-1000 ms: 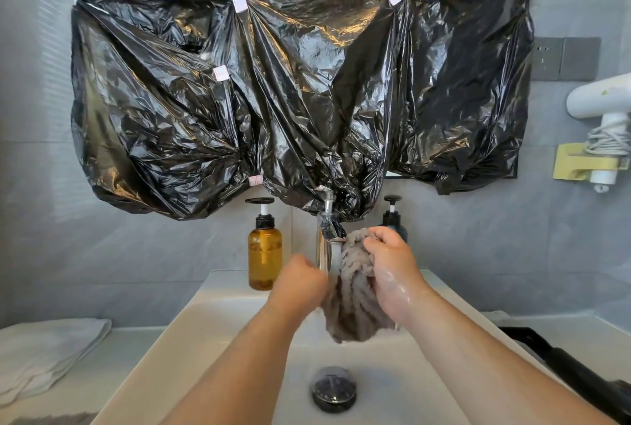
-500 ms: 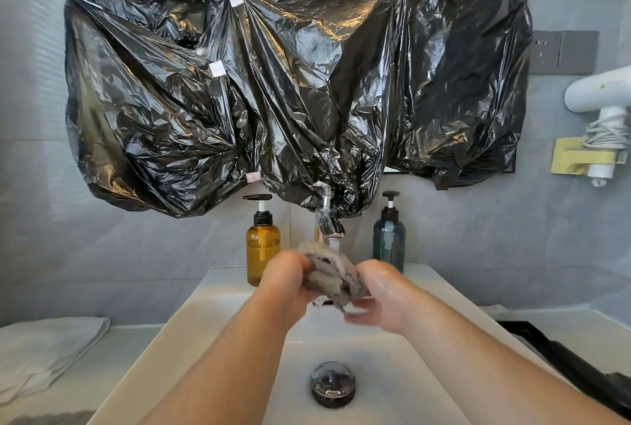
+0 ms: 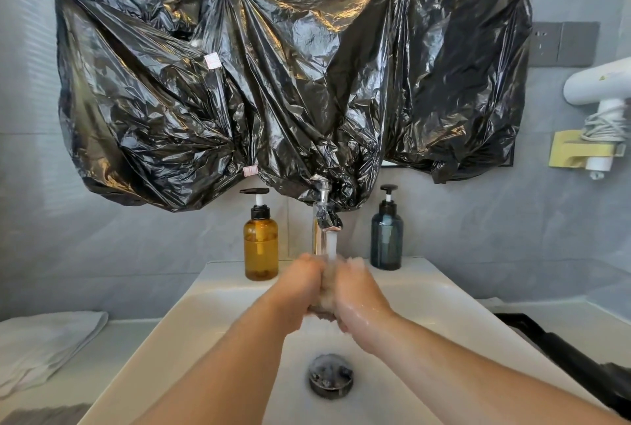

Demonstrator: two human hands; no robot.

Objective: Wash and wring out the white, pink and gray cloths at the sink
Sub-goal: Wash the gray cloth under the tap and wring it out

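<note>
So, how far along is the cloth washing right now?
Nothing is plainly finished. In hand: the left hand and right hand squeeze the gray cloth under water running from the faucet, so it is mid-wash. The white cloth lies folded on the counter at left; whether it is already washed cannot be told. No pink cloth is in view, so it is likely yet to do.

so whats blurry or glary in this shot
Head view: warm glare streaks across the black plastic sheet. Head view: the left grip and right grip squeezing the gray cloth under the tap are soft with motion blur. Head view: the wall socket leans from wide-lens distortion, while the amber bottle looks sharp.
</note>
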